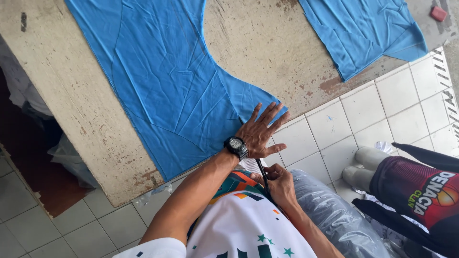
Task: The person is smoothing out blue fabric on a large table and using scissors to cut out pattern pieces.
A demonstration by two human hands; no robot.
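A blue fabric piece (167,81) with curved cut edges lies flat on a worn beige table (71,95). My left hand (260,131), with a black wristwatch on the wrist, presses flat with fingers spread on the fabric's pointed corner at the table's edge. Just below it, close to my body, my right hand (279,181) is closed around a thin dark tool (261,173), probably scissors, of which only a narrow black part shows. My white shirt with green and orange marks fills the bottom of the view.
A second blue fabric piece (363,33) lies at the table's far right, near a small red block (438,13). A clear plastic bag (334,215) sits by my right side. Another person in dark red clothes and white shoes (368,165) stands on the white tiled floor.
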